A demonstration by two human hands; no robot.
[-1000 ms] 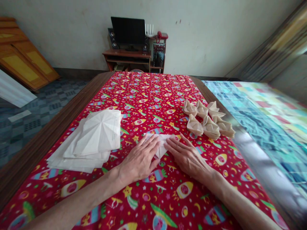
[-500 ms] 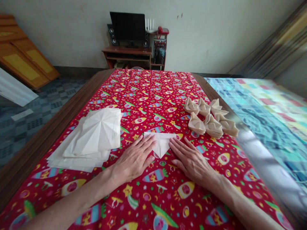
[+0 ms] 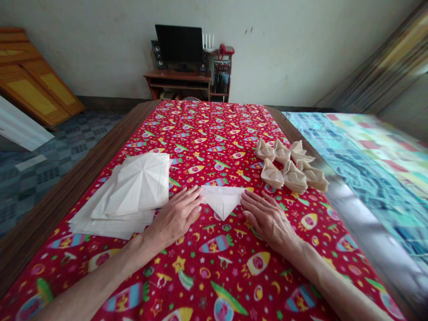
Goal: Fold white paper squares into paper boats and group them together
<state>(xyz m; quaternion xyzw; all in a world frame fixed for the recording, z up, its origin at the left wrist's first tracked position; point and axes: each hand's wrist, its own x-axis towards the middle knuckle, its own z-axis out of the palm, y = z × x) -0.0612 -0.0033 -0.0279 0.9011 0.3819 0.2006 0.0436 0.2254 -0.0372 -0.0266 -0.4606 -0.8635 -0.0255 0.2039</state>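
A white paper folded into a downward-pointing triangle (image 3: 223,200) lies flat on the red patterned tablecloth (image 3: 214,276). My left hand (image 3: 174,216) rests flat with fingers stretched out, fingertips touching the triangle's left corner. My right hand (image 3: 267,218) lies flat too, fingers out, touching its right corner. Neither hand holds anything. A stack of creased white paper sheets (image 3: 129,191) sits just left of my left hand. Several folded beige paper boats (image 3: 289,167) are grouped beyond my right hand.
The wooden table edge (image 3: 67,187) runs along the left. A bed with a blue patchwork cover (image 3: 377,169) adjoins on the right. A desk with a monitor (image 3: 180,44) stands at the far wall. A wooden cabinet (image 3: 36,84) leans at left.
Both hands have slid outward off the middle of the folded paper to its left and right corners, uncovering the whole triangle.
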